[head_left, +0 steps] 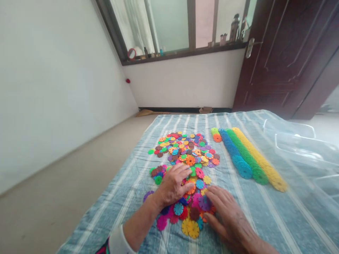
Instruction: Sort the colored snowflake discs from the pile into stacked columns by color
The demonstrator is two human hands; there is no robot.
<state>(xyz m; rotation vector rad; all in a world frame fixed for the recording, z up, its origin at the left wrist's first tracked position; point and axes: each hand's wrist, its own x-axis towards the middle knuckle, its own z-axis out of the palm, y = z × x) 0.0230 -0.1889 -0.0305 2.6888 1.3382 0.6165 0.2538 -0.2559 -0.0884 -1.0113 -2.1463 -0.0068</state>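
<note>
My left hand [173, 185] rests on a pile of notched plastic discs [194, 213], its fingers stretched forward and the thumb apart. What lies beneath its palm is hidden. At the pile's right edge is my right hand [229, 211], thumb and fingers spread around the border of the discs near a purple disc [204, 203]. Neither hand visibly holds a disc. The loose discs are of many colours, and a second heap [185, 144] spreads just beyond my left hand.
To the right lie overlapping disc rows: blue [235, 155], green [247, 157] and yellow [259, 160]. A short lime-and-orange group [216, 135] sits beside them. Clear plastic containers [304, 148] stand at the far right. Everything rests on a blue striped cloth [127, 208].
</note>
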